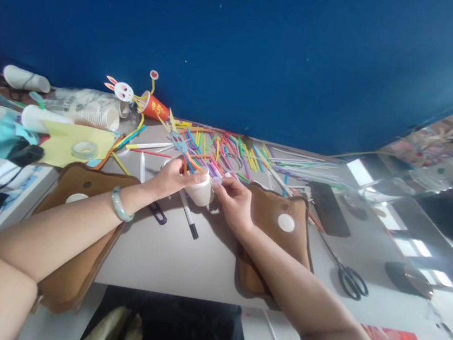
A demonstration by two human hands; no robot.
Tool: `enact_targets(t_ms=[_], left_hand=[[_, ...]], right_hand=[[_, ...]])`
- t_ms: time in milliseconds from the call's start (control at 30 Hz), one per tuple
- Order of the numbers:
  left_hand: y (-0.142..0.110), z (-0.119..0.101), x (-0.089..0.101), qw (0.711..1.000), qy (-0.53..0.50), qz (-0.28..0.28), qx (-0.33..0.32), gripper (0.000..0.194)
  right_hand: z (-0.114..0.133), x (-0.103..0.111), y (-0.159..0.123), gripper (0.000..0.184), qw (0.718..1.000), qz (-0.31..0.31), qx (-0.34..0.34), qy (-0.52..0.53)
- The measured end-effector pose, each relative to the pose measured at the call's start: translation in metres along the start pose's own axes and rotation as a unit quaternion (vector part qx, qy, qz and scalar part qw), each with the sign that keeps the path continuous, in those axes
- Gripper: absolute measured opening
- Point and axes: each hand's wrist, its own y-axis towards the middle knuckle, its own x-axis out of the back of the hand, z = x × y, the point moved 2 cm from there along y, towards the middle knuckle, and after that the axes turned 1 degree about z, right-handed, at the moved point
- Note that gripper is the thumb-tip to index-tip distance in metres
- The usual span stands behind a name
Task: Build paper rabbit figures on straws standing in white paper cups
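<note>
My left hand grips a white paper cup at its rim, just above the grey table. A jade bangle sits on that wrist. My right hand is at the cup's right side, its fingertips pinched on a small pale piece that I cannot make out. Several coloured straws lie scattered right behind both hands. A black-tipped marker and a purple-handled tool lie on the table under my left hand.
Two brown pouches lie under my forearms. Black scissors lie at the right, a dark flat object behind them. At the left are stacked paper cups, a tape roll, yellow paper, a red cup craft. A blue wall rises behind.
</note>
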Motion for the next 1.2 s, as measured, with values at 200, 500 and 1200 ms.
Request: enact_targets(t_ms=[200, 500, 1200], left_hand=[[0.003, 0.013, -0.003, 0.998, -0.026, 0.015, -0.056, 0.072], [0.005, 0.023, -0.005, 0.997, -0.01, 0.008, -0.077, 0.067], [0.007, 0.018, -0.006, 0.993, -0.096, -0.016, -0.07, 0.085]], right_hand=[[0.003, 0.0, 0.001, 0.049, 1.0, -0.006, 0.0, 0.004], [-0.001, -0.001, 0.0, 0.047, 1.0, 0.001, -0.022, 0.011], [-0.003, 0.0, 0.005, 0.046, 1.0, -0.003, -0.021, -0.007]])
